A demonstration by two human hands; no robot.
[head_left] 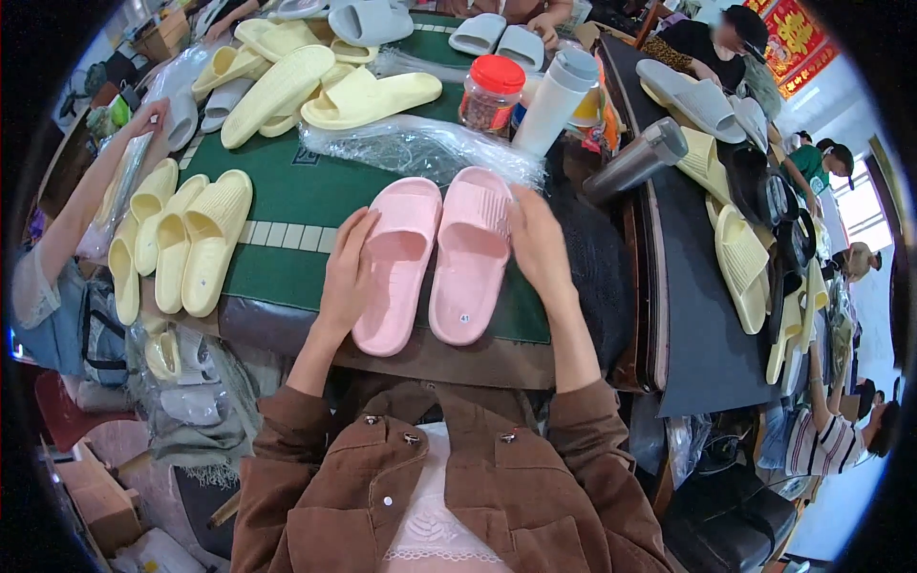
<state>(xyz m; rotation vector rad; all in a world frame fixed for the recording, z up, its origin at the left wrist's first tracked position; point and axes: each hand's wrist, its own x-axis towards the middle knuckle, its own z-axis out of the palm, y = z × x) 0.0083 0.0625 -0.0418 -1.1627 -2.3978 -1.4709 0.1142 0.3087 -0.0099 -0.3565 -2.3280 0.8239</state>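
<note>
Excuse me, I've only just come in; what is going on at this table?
A person in a brown jacket has two pink slides side by side over a green tabletop, toes pointing away. The left hand is against the outer side of the left slide, the right hand against that of the other. Clear plastic wrap lies beyond the toes, and pale yellow slides sit to the left.

Two pink slide sandals, one pair, sit side by side over the near edge of the green table mat [287, 286], footbeds up, toes away from the person. The left slide [387, 286] is unwrapped, its heel slightly nearer the person. The right slide [468, 277] shows a ribbed strap and a small white sticker [464, 319] at the heel.
</note>
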